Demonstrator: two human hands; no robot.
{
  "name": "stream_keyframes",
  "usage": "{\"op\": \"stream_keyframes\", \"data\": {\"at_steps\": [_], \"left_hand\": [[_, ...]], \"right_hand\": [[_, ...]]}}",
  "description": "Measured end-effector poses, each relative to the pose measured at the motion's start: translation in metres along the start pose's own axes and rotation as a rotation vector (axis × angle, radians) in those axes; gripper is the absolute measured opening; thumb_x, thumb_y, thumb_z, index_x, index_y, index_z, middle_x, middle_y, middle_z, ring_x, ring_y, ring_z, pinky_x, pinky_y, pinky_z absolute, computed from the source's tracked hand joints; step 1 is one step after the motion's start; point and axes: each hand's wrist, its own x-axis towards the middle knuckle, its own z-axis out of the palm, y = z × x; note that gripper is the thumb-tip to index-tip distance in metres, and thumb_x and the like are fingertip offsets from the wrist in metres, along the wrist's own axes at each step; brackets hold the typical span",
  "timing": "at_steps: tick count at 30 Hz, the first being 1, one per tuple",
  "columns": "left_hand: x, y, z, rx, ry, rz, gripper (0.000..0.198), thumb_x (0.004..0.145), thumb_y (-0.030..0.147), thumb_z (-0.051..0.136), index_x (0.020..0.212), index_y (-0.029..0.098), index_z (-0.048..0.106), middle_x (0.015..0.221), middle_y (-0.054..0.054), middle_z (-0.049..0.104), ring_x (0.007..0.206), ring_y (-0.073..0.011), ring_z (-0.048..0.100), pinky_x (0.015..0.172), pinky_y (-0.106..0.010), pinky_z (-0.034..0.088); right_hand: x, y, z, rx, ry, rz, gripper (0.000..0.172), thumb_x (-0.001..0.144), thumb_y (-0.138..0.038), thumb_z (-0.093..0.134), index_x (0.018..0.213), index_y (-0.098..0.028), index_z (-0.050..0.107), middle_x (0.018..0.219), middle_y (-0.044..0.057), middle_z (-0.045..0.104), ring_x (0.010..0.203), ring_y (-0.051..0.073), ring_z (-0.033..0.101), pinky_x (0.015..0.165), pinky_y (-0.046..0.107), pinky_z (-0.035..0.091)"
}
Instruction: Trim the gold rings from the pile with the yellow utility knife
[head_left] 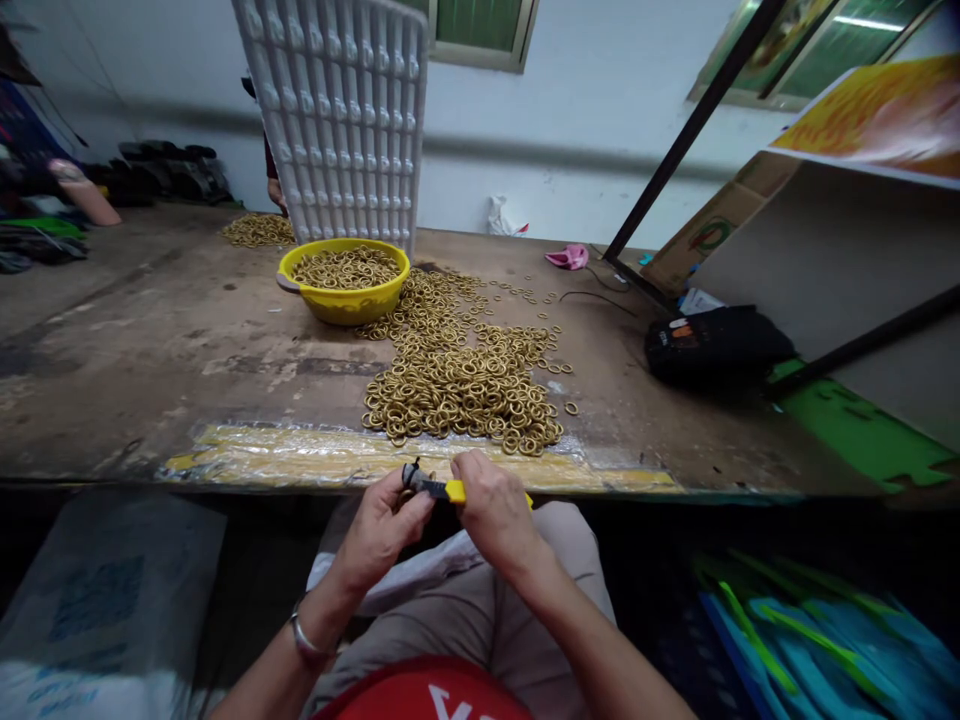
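My right hand [491, 500] is wrapped round a yellow utility knife [455, 491], whose dark blade end points left. That end reaches to the fingers of my left hand [382, 525], which are pinched together. Between them is a small gold-coloured ring, mostly hidden by the fingers and the knife. A dark band [410, 474] wraps my left index finger. Both hands are above my lap at the table's front edge. Just beyond them lies a wide heap of gold-coloured rings [457, 385].
A yellow basin [345, 303] full of rings stands behind the heap, before an upright grey ribbed panel [352, 130]. Another ring pile [259, 230] lies farther back near a person's hand [277, 193]. A black bag [716, 343] and dark metal bars [690, 130] are at the right.
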Motion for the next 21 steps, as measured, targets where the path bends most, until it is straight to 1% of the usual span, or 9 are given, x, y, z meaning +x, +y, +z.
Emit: {"op": "stream_keyframes", "data": {"at_steps": [2, 4, 7, 8, 10, 13, 15, 18, 21], "left_hand": [[0.001, 0.0, -0.001, -0.019, 0.0, -0.004, 0.031, 0.078, 0.045, 0.068, 0.078, 0.017, 0.054, 0.055, 0.007, 0.035, 0.046, -0.0054, 0.026, 0.043, -0.018, 0.021], [-0.002, 0.0, -0.002, -0.045, -0.022, 0.003, 0.029, 0.079, 0.043, 0.067, 0.078, 0.017, 0.053, 0.055, 0.008, 0.033, 0.046, -0.0053, 0.024, 0.042, -0.018, 0.02], [-0.01, 0.002, -0.002, -0.071, -0.079, 0.009, 0.026, 0.082, 0.039, 0.065, 0.077, 0.017, 0.052, 0.058, 0.006, 0.036, 0.048, -0.0057, 0.026, 0.043, -0.018, 0.023], [-0.013, 0.003, -0.001, -0.086, -0.083, 0.005, 0.026, 0.082, 0.038, 0.065, 0.077, 0.017, 0.052, 0.058, 0.006, 0.036, 0.049, -0.0059, 0.027, 0.043, -0.018, 0.023], [-0.014, 0.003, 0.0, -0.141, -0.05, -0.034, 0.027, 0.082, 0.039, 0.064, 0.074, 0.017, 0.05, 0.058, 0.006, 0.035, 0.047, -0.0057, 0.026, 0.041, -0.017, 0.021], [-0.008, -0.001, 0.0, -0.212, 0.01, -0.136, 0.033, 0.082, 0.042, 0.064, 0.068, 0.018, 0.046, 0.057, 0.007, 0.033, 0.045, -0.0047, 0.024, 0.038, -0.017, 0.016], [-0.004, -0.005, 0.0, -0.232, 0.006, -0.197, 0.034, 0.081, 0.043, 0.065, 0.069, 0.017, 0.047, 0.057, 0.007, 0.035, 0.044, -0.0043, 0.024, 0.037, -0.016, 0.015], [-0.002, -0.012, -0.001, -0.234, -0.021, -0.256, 0.033, 0.078, 0.044, 0.067, 0.074, 0.016, 0.051, 0.061, 0.005, 0.04, 0.046, -0.0041, 0.028, 0.038, -0.016, 0.016], [-0.005, -0.021, -0.005, -0.153, -0.072, -0.288, 0.033, 0.077, 0.045, 0.068, 0.076, 0.015, 0.052, 0.065, 0.003, 0.045, 0.048, -0.0048, 0.031, 0.039, -0.016, 0.016]], "right_hand": [[0.004, 0.001, 0.001, -0.046, -0.057, 0.049, 0.017, 0.092, -0.012, 0.043, 0.088, -0.019, 0.058, 0.083, 0.005, 0.065, 0.07, 0.016, 0.059, 0.059, 0.028, 0.03], [0.009, 0.009, 0.003, -0.099, -0.1, 0.125, 0.019, 0.09, -0.009, 0.043, 0.09, -0.018, 0.059, 0.083, 0.006, 0.067, 0.07, 0.017, 0.061, 0.058, 0.028, 0.03], [0.015, 0.032, 0.003, -0.163, -0.118, 0.264, 0.022, 0.087, -0.005, 0.041, 0.088, -0.015, 0.061, 0.08, 0.01, 0.068, 0.067, 0.018, 0.062, 0.056, 0.029, 0.028], [0.016, 0.042, 0.002, -0.171, -0.113, 0.294, 0.02, 0.087, -0.006, 0.043, 0.086, -0.015, 0.061, 0.08, 0.009, 0.068, 0.067, 0.018, 0.062, 0.057, 0.028, 0.028], [0.016, 0.062, -0.002, -0.161, -0.083, 0.326, 0.015, 0.088, -0.013, 0.047, 0.083, -0.017, 0.061, 0.079, 0.007, 0.068, 0.07, 0.017, 0.061, 0.058, 0.027, 0.028], [0.014, 0.084, -0.006, -0.116, -0.013, 0.357, 0.015, 0.09, -0.022, 0.052, 0.078, -0.018, 0.06, 0.077, 0.004, 0.066, 0.07, 0.016, 0.059, 0.059, 0.026, 0.027], [0.013, 0.094, -0.006, -0.1, 0.018, 0.366, 0.016, 0.09, -0.023, 0.053, 0.076, -0.018, 0.059, 0.077, 0.003, 0.065, 0.069, 0.015, 0.058, 0.06, 0.026, 0.027], [0.013, 0.099, -0.001, -0.091, 0.045, 0.338, 0.014, 0.088, -0.021, 0.054, 0.075, -0.018, 0.059, 0.08, 0.003, 0.065, 0.071, 0.015, 0.057, 0.062, 0.026, 0.029], [0.018, 0.095, 0.005, -0.062, 0.058, 0.264, 0.01, 0.086, -0.016, 0.053, 0.079, -0.018, 0.06, 0.084, 0.003, 0.064, 0.075, 0.015, 0.057, 0.065, 0.025, 0.032]]}}
